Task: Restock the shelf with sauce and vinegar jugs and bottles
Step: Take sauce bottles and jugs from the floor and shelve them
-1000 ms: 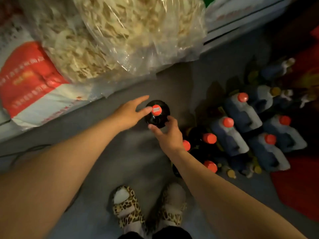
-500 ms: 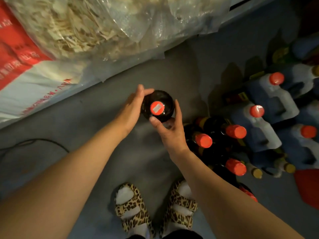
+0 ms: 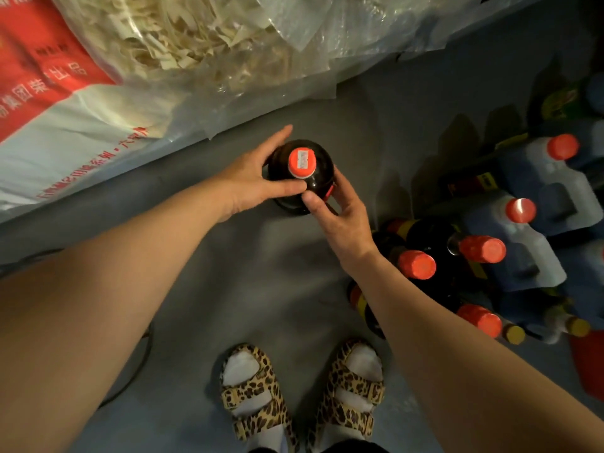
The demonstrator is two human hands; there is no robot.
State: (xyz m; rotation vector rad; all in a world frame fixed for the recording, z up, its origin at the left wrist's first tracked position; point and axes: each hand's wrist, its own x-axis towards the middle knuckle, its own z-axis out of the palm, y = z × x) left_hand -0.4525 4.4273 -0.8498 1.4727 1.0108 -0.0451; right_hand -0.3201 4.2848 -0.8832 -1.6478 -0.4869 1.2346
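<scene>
standing at frame centre, the dark bottle (image 3: 302, 174) has a red cap (image 3: 301, 163) with a pale label. left hand (image 3: 250, 183) and right hand (image 3: 340, 214) grasp its shoulders; its base is hidden.

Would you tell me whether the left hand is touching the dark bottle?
Touching: the head view shows the left hand wrapped against the dark bottle, thumb across its shoulder.
</scene>
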